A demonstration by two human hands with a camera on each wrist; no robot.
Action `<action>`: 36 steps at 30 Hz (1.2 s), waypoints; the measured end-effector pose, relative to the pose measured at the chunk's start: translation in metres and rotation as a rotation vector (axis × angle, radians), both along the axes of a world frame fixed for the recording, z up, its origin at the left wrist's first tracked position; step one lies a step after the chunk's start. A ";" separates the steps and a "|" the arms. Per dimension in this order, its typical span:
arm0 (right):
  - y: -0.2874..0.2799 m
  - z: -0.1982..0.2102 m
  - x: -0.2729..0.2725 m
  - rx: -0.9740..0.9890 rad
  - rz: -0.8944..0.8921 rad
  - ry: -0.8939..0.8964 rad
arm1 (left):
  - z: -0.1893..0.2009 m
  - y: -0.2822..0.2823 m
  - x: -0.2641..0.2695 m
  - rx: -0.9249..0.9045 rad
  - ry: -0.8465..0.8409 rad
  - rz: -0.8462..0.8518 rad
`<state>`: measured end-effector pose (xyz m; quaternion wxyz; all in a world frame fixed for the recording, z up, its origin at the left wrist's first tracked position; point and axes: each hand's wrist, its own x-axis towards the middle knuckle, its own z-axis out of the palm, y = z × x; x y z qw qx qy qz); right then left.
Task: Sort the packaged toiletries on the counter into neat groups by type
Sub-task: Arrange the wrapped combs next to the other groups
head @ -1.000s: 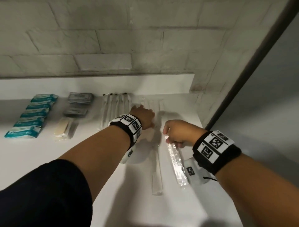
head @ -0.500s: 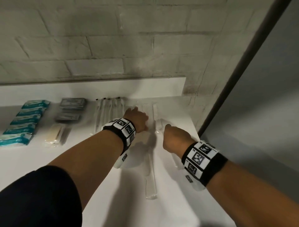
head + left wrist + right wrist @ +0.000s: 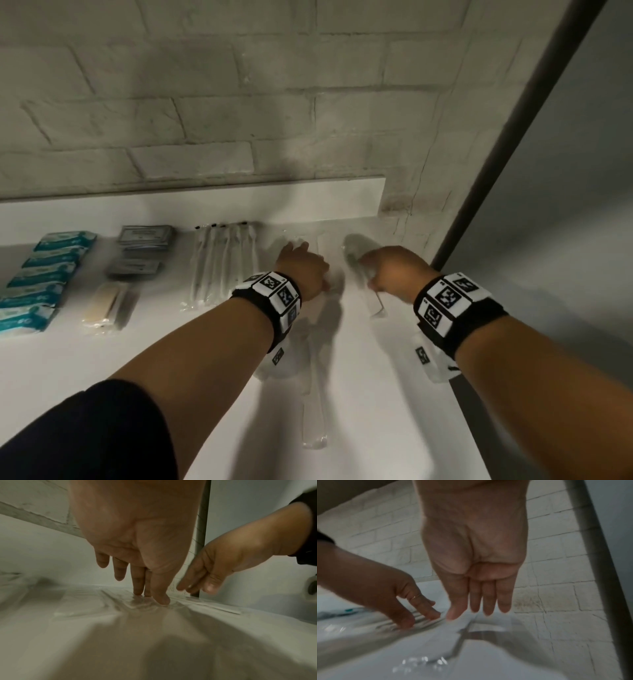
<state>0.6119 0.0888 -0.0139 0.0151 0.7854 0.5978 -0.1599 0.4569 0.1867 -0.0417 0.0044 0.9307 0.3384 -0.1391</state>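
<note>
Since 1 s ago the right hand (image 3: 394, 270) has let go of its clear sleeve (image 3: 371, 291) and moved toward the wall. Its fingers (image 3: 488, 601) hang straight and together, empty, which only the right wrist view shows. The left hand's (image 3: 303, 270) straight fingers (image 3: 159, 595) press glossy transparent packets (image 3: 120, 601) flat on the white counter (image 3: 376, 411), beside the wrapped sticks (image 3: 222, 267).

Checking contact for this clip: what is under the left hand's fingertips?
Clear plastic packets on the white counter, pressed by the left hand. Their contents are too blurred to identify.
</note>
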 end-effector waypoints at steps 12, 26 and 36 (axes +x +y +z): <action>0.041 -0.015 -0.013 -0.121 0.042 -0.140 | 0.000 -0.006 0.004 -0.016 0.007 0.057; -0.026 -0.005 -0.101 -0.201 0.078 0.053 | 0.006 0.006 0.003 -0.029 0.102 0.009; -0.032 -0.008 -0.094 -0.318 -0.002 0.049 | 0.000 0.009 0.003 -0.039 0.073 0.021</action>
